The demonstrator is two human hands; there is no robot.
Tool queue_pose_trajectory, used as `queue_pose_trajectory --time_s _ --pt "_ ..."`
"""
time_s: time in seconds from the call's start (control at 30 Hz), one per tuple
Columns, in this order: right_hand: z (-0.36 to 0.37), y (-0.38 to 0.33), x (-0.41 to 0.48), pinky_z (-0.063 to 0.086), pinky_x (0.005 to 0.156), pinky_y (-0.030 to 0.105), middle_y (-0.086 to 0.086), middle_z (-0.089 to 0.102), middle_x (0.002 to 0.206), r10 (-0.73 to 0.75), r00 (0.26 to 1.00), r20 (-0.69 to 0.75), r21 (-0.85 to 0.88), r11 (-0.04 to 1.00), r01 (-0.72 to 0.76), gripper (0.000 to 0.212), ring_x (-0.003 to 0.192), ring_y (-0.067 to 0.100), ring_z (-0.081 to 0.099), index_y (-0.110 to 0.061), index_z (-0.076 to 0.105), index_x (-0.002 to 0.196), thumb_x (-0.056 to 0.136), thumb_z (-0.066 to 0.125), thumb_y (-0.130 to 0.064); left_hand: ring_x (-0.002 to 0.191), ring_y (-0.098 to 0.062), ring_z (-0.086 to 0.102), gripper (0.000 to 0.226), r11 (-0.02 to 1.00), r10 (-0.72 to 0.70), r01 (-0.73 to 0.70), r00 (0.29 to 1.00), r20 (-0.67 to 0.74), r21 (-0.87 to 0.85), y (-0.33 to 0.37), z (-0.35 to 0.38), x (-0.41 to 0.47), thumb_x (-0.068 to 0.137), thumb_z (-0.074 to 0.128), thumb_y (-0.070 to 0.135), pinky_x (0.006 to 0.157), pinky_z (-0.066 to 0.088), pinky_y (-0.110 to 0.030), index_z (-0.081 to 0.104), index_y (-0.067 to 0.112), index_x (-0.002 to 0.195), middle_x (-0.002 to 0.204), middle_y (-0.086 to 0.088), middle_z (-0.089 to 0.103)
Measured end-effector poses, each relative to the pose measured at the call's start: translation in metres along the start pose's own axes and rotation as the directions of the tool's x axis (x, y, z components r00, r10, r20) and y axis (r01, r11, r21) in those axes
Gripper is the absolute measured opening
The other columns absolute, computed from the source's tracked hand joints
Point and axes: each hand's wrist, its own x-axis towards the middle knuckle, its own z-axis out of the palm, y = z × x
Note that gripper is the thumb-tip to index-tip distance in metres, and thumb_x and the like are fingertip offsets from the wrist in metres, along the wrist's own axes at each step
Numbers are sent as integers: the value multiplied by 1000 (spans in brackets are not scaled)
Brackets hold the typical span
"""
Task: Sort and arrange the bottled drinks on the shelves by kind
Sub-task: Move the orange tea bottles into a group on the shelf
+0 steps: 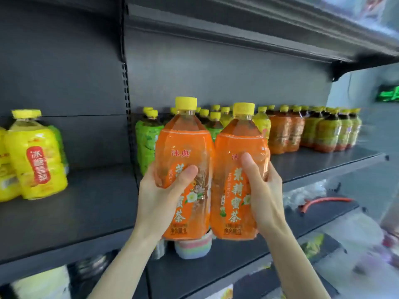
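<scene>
Two large orange-labelled tea bottles with yellow caps are held upright side by side in front of the dark shelf (323, 162). My left hand (159, 195) grips the left orange bottle (183, 152) around its middle. My right hand (263, 190) grips the right orange bottle (237, 147) the same way. Behind them on the shelf stand green-labelled bottles (148, 137), more orange-labelled bottles (282, 132) and olive-green-labelled bottles (330, 130), all yellow-capped. Yellow-labelled bottles (34, 160) stand on the left shelf section.
A shelf (237, 31) hangs overhead. A slotted upright post (126, 87) divides the left and right sections. Below the bottles sits a pastel striped object (192, 249). Plastic-wrapped goods and an orange cord (323, 200) lie on the lower right shelf.
</scene>
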Motion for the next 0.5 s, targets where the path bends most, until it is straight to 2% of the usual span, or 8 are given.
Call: queue_pose_trajectory --time_s 0.07,0.17,0.33,0.4,0.5 --pt "-51 0 -4 58 70 37 -4 74 85 16 999 -32 -45 999 -17 58 76 14 72 -32 64 93 52 63 -73 80 -2 69 47 999 -27 29 999 34 -41 -9 45 -18 57 74 47 59 53 -16 61 33 100 88 19 72" --pt "-116 3 -4 57 66 34 -3 74 83 31 995 -90 -77 996 -38 52 74 15 72 -33 65 88 54 64 -72 83 -7 70 50 995 -72 77 994 85 -56 -22 104 -35 57 78 50 69 54 -30 63 32 101 91 14 73" --pt "-190 4 29 57 67 33 -2 74 84 33 990 -136 -83 996 -45 59 75 16 73 -31 63 93 52 63 -73 87 -17 71 65 992 -94 105 985 144 -72 -33 180 -32 50 75 59 77 56 -44 61 33 107 97 6 73" --pt "-210 7 50 58 70 36 0 74 85 24 990 -139 -73 997 -35 58 76 18 73 -32 62 93 52 63 -73 87 -15 71 64 994 -82 91 987 139 -64 -40 206 -21 52 74 61 74 56 -42 60 35 108 98 7 72" --pt "-234 17 87 59 72 38 1 73 86 12 991 -137 -73 997 -22 60 77 20 73 -31 62 94 52 63 -74 84 -7 69 52 997 -61 65 991 122 -31 -53 239 0 59 70 58 64 53 -24 59 39 107 96 13 72"
